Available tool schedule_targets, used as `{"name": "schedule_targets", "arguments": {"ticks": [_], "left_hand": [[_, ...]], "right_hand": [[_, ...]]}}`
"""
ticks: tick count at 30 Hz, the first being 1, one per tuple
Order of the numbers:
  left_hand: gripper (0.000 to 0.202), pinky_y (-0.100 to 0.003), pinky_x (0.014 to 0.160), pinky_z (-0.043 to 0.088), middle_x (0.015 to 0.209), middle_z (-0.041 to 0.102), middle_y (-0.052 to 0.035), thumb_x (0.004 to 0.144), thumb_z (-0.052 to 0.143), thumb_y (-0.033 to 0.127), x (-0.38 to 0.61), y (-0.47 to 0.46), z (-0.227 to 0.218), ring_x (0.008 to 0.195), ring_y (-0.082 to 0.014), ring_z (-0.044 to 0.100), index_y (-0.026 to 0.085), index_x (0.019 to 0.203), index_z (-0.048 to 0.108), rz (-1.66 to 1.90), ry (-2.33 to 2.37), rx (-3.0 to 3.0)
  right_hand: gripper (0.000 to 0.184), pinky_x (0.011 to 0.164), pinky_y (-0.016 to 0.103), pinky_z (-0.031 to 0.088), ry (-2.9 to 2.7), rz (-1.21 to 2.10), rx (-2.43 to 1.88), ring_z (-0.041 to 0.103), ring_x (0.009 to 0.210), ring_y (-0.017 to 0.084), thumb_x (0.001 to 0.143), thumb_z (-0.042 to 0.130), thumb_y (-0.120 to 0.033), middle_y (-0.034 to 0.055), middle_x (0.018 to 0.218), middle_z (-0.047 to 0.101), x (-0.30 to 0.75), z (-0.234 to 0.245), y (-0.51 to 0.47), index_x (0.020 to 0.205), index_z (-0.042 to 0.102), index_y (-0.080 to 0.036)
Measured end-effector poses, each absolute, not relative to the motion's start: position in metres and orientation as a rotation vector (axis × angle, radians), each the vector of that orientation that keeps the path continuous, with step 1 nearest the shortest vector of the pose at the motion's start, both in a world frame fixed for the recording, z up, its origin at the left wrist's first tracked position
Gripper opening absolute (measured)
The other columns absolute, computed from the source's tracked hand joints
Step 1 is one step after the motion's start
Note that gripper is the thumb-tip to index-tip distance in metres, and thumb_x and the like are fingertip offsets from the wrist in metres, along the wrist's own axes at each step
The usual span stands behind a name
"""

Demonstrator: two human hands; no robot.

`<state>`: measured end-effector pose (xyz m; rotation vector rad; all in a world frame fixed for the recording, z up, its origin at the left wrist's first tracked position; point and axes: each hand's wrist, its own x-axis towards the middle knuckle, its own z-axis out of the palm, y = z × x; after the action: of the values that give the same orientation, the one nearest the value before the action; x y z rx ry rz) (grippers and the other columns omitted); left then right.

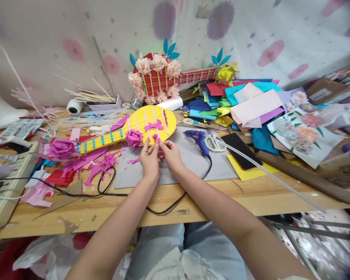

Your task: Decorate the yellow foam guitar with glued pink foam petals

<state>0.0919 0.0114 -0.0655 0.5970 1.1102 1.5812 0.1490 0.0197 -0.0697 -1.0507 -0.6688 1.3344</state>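
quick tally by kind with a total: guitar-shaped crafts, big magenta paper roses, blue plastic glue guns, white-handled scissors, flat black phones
Guitar-shaped crafts: 2 (yellow guitar, red guitar)
Big magenta paper roses: 2 (body rose, neck-end rose)
Blue plastic glue gun: 1
White-handled scissors: 1
Flat black phone: 1
Total: 7

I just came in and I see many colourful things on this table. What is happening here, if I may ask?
A person is handcrafting: the left hand and right hand meet at the near edge of a yellow guitar, their fingers apparently pinching a small pink piece. The guitar bears a pink rose. A blue glue gun lies on the grey mat, out of the hands. Behind stands a red guitar with peach flowers.
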Motion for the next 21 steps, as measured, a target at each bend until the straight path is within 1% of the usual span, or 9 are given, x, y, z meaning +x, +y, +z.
{"name": "schedule_targets", "arguments": {"ticks": [4, 7, 9, 12, 16, 18, 21], "left_hand": [[0.071, -0.014, 0.039, 0.036, 0.084, 0.069, -0.0018, 0.063, 0.075, 0.02, 0.088, 0.016, -0.059, 0.047, -0.0037, 0.051, 0.019, 0.129, 0.05, 1.544, 1.078, 0.624], [0.061, -0.015, 0.041, 0.038, 0.089, 0.069, -0.0037, 0.063, 0.074, 0.02, 0.084, 0.018, -0.055, 0.051, -0.0044, 0.053, 0.019, 0.12, 0.054, 1.557, 1.066, 0.662], [0.058, -0.015, 0.044, 0.04, 0.085, 0.067, -0.0025, 0.06, 0.075, 0.019, 0.082, 0.018, -0.054, 0.054, -0.0051, 0.056, 0.018, 0.114, 0.054, 1.577, 1.063, 0.687], [0.058, -0.016, 0.046, 0.042, 0.079, 0.062, 0.0017, 0.057, 0.076, 0.02, 0.079, 0.016, -0.055, 0.052, -0.005, 0.055, 0.019, 0.107, 0.048, 1.582, 1.037, 0.724], [0.057, -0.02, 0.043, 0.042, 0.077, 0.061, 0.0037, 0.057, 0.074, 0.027, 0.08, 0.012, -0.057, 0.041, -0.0044, 0.049, 0.02, 0.104, 0.042, 1.491, 0.996, 0.746], [0.061, -0.021, 0.043, 0.043, 0.075, 0.061, 0.004, 0.056, 0.075, 0.028, 0.082, 0.011, -0.057, 0.041, -0.0055, 0.05, 0.02, 0.104, 0.04, 1.467, 0.987, 0.759], [0.065, -0.019, 0.044, 0.041, 0.071, 0.061, 0.0044, 0.053, 0.078, 0.027, 0.084, 0.012, -0.056, 0.044, -0.0069, 0.053, 0.02, 0.105, 0.039, 1.483, 0.987, 0.78]], "right_hand": [[0.03, 0.038, 0.02, 0.041, -0.692, 1.292, -1.076, 0.05, 0.044, 0.007, 0.064, 0.066, -0.041, -0.0075, 0.059, 0.051, 0.153, -0.062, 0.024, 0.069, 0.045, -0.02], [0.033, 0.048, 0.022, 0.048, -0.788, 1.256, -1.043, 0.054, 0.052, 0.008, 0.062, 0.069, -0.043, -0.0062, 0.062, 0.053, 0.163, -0.055, 0.025, 0.069, 0.047, -0.02], [0.035, 0.053, 0.023, 0.051, -0.917, 1.285, -1.001, 0.056, 0.055, 0.008, 0.061, 0.071, -0.045, -0.0054, 0.063, 0.054, 0.172, -0.052, 0.023, 0.069, 0.049, -0.019], [0.036, 0.056, 0.024, 0.051, -1.084, 1.318, -0.975, 0.057, 0.056, 0.009, 0.06, 0.072, -0.047, -0.0046, 0.061, 0.057, 0.187, -0.051, 0.021, 0.067, 0.051, -0.019], [0.037, 0.055, 0.024, 0.049, -1.18, 1.371, -0.977, 0.057, 0.055, 0.009, 0.061, 0.073, -0.048, -0.004, 0.061, 0.06, 0.2, -0.054, 0.021, 0.068, 0.051, -0.019], [0.037, 0.055, 0.025, 0.049, -1.224, 1.414, -0.974, 0.058, 0.055, 0.01, 0.061, 0.072, -0.048, -0.0037, 0.06, 0.06, 0.203, -0.055, 0.022, 0.069, 0.051, -0.019], [0.036, 0.056, 0.026, 0.049, -1.242, 1.442, -0.966, 0.058, 0.056, 0.011, 0.063, 0.072, -0.047, -0.003, 0.061, 0.06, 0.204, -0.054, 0.023, 0.07, 0.052, -0.018]]}}
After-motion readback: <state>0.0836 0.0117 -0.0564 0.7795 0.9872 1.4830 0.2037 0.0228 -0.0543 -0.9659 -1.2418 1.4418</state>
